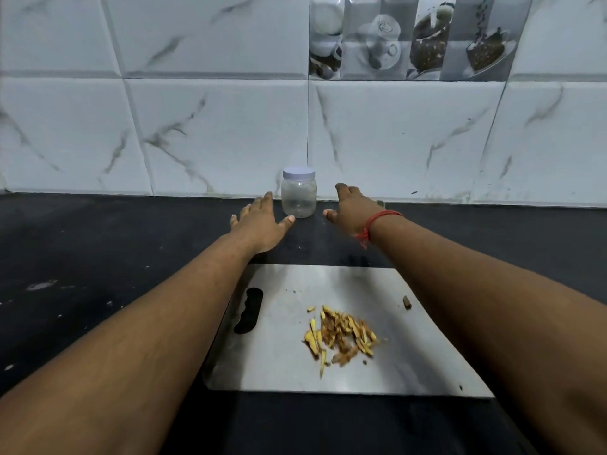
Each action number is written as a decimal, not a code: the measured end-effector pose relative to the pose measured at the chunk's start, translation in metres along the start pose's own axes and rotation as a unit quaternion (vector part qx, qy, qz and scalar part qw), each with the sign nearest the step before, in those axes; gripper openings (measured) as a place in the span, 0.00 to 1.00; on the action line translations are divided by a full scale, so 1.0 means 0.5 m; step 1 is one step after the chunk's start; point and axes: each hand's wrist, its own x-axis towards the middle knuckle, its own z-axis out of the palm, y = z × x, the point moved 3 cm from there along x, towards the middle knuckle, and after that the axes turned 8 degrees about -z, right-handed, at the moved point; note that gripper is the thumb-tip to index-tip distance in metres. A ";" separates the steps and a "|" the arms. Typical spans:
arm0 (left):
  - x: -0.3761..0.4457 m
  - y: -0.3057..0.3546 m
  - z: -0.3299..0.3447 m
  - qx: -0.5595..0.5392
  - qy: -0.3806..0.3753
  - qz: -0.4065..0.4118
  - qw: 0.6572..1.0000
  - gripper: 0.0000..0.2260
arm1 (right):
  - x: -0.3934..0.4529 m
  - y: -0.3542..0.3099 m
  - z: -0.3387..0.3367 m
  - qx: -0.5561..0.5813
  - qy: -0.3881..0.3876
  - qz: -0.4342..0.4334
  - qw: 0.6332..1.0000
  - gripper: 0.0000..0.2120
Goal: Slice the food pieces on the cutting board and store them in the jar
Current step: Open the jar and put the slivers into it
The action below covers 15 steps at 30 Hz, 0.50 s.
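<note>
Reaching past the cutting board, I have both hands out toward the jar, which stands upright at the back of the dark counter, close against the tiled wall, with its white lid on. My left hand lies just left of the jar, fingers spread and straight, the thumb tip almost at the jar's base; I cannot tell whether it touches. My right hand sits just right of the jar, fingers relaxed and extended, holding nothing, with a gap showing between its thumb and the jar. A red thread circles that wrist.

Nearer to me than the jar lies the steel board, flat on the counter. A heap of sliced yellow-brown food pieces rests on its middle, well apart from the jar. One small brown bit lies alone near the board's right edge, beside my right forearm. The board's handle slot shows dark on its left side, partly under my left forearm.

Between the jar and the board's far edge runs a strip of bare counter. Left of the jar the counter stretches open, speckled with pale flecks. Behind the jar the wall closes off the space.
</note>
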 end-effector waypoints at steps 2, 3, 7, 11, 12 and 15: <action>0.043 0.003 0.006 -0.049 -0.003 0.000 0.999 0.37 | 0.048 0.002 0.009 0.036 0.010 0.005 0.999 0.27; 0.067 0.004 0.010 -0.081 -0.009 0.000 0.997 0.37 | 0.076 0.003 0.016 0.053 0.011 0.008 0.998 0.27; 0.140 0.008 0.016 -0.164 -0.042 0.001 0.986 0.38 | 0.157 0.009 0.040 0.123 0.003 0.043 0.991 0.26; 0.194 0.012 0.018 -0.201 -0.050 -0.007 0.978 0.38 | 0.206 0.018 0.056 0.151 -0.006 0.062 0.987 0.23; 0.203 0.014 0.022 -0.208 -0.058 -0.007 0.976 0.38 | 0.213 0.019 0.061 0.159 -0.006 0.063 0.985 0.22; 0.220 0.024 0.036 -0.242 -0.078 0.008 0.967 0.33 | 0.228 0.019 0.082 0.186 -0.002 0.050 0.981 0.19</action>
